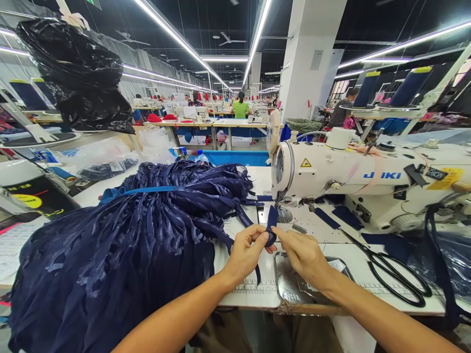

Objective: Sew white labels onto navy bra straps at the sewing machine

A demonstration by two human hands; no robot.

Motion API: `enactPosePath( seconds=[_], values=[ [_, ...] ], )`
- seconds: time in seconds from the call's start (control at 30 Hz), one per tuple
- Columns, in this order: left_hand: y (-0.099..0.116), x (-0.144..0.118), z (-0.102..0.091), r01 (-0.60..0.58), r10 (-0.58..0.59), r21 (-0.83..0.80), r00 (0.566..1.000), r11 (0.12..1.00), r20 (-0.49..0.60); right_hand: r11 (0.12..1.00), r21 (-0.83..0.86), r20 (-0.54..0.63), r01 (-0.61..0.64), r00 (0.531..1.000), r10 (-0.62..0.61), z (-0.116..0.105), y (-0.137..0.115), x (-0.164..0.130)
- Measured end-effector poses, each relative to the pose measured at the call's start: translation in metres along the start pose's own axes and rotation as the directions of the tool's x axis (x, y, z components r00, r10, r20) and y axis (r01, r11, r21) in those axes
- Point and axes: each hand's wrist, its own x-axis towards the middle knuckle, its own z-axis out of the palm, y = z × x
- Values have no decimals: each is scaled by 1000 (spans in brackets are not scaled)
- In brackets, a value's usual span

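My left hand [247,251] and my right hand [302,255] meet in front of me, both pinching a narrow navy fabric strip [272,221] that stands folded between the fingertips. The strip sits just in front of the presser foot [282,214] of a white sewing machine [368,177]. A large heap of navy strips and fabric [128,245], tied with a blue band [140,191], lies at my left, touching my left forearm.
Black scissors [393,274] lie on the table at right. A metal plate [290,289] sits under my right wrist. Thread cones [410,86] stand behind the machine. A black bag [79,73] hangs upper left. Other people work at distant tables.
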Motion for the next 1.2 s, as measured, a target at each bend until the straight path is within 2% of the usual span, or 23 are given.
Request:
enactPosePath(
  seconds=[0.1,0.17,0.3,0.4,0.47,0.6,0.7,0.77,0.83,0.87,0.93,0.97,1.03,1.1,1.13,1.17,1.2],
  values=[
    [-1,0,2,13,-13,-17,999,1000,36,972,191,1,-138,990,141,1,-5,1],
    [-1,-1,4,19,-18,-14,999,1000,48,929,268,27,-253,966,255,2,-8,3],
    [0,-1,6,56,-60,67,997,996,54,811,358,116,-463,883,454,-4,-8,8],
    [0,0,6,100,-104,129,994,987,25,717,407,94,-565,807,583,-16,-1,13],
    [-1,0,5,116,-120,118,993,986,23,696,405,94,-593,784,613,-25,3,15],
    [-5,2,4,134,-138,61,988,989,66,721,375,139,-583,804,578,-35,5,17],
    [-6,2,8,156,-163,78,983,985,87,690,446,146,-571,806,573,-35,-1,17],
    [-4,1,11,164,-175,113,979,980,101,638,535,152,-555,805,573,-34,-8,18],
    [2,-1,16,137,-156,162,982,977,110,520,672,167,-527,792,587,-33,-16,20],
    [7,-3,19,101,-123,205,988,974,97,426,753,180,-501,780,600,-34,-20,21],
    [17,-4,23,-24,5,360,999,933,53,181,882,233,-435,737,635,-36,-28,22],
    [22,-4,23,-102,91,464,995,880,46,54,911,279,-410,705,652,-39,-33,21],
    [29,-1,22,-229,250,643,966,730,60,-186,889,431,-419,630,646,-48,-44,12],
    [32,5,15,-245,328,714,944,656,23,-367,777,626,-511,572,530,-62,-58,-5],
    [32,9,11,-214,343,717,939,663,-37,-406,705,709,-582,562,426,-70,-64,-16],
    [32,12,6,-171,341,706,934,687,-105,-381,633,774,-674,561,293,-78,-69,-27],
    [30,15,2,-140,332,690,931,711,-153,-269,569,822,-777,543,173,-86,-71,-37]
  ],
)
